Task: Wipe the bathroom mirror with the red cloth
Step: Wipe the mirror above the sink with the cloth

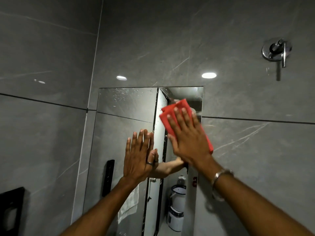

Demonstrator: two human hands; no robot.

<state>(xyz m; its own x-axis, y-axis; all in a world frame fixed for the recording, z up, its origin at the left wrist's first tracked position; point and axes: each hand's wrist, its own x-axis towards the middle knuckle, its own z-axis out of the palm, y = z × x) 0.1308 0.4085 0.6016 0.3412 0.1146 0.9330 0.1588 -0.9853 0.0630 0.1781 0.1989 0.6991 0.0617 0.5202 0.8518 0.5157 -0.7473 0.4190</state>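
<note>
Cloth (172, 110) is pressed flat under the spread right hand (189, 138) at the mirror's (126, 106) upper right, for even pressure; left hand (139, 157), spread and empty, is laid on the glass — likely bracing.

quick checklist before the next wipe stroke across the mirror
1. Red cloth flat under the right hand: ok.
2. Cloth on the glass: ok, at the mirror upper right.
3. Left hand bracing, open, flat on the mirror: ok, though it may leave prints.
4. Upper left glass clean: not ok, droplets or specks show.
5. Cloth clean or damp enough: cannot tell.
6. Chrome tap clear of the stroke: ok, well off to the right.
</note>
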